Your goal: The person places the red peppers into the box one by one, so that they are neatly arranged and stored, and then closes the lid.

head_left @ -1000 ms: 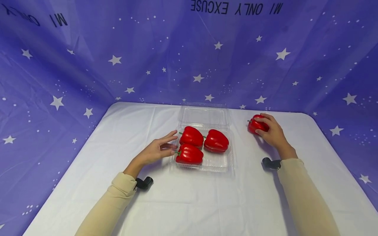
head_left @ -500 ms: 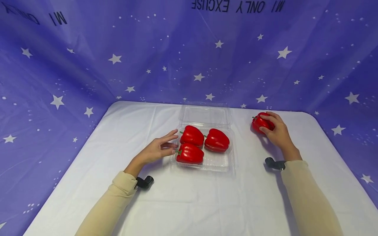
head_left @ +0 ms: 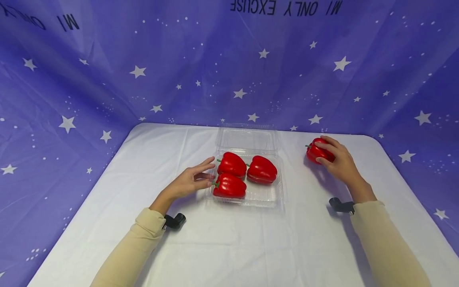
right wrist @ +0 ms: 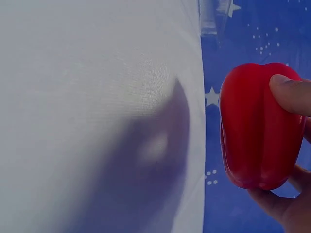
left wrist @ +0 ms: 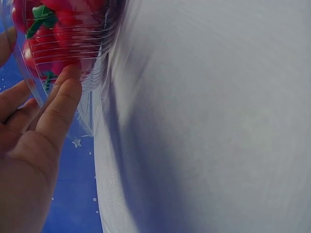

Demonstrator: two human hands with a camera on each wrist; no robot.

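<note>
In the head view, the right hand (head_left: 340,161) is bent round a red pepper (head_left: 315,152), its thumb on the near side and its fingers on the far side, parted by about the pepper's own width. The green stalk points away from that grip, toward the left hand. Between the hands is a clear container (head_left: 263,196), with its lid (head_left: 247,139) folded back beyond the tray. Three more peppers lie on their sides in it: an upper one (head_left: 232,164) and a lower one (head_left: 229,186) just beside the left hand (head_left: 186,183), and a third (head_left: 262,170) farther toward the right hand. The left hand has hold of nothing; its fingers are spread and reach to the container's near wall. A white tablecloth (head_left: 215,247) lies under everything, well back to a starry blue backdrop (head_left: 201,48).

The left wrist view has the left fingers loosely extended against the ribbed plastic, with red skin and green stalks just behind it.

In the right wrist view, the pepper fills the grip, one digit across its skin and others curled round the opposite side. It seems raised off the tablecloth, where a broad shadow falls beside it.
</note>
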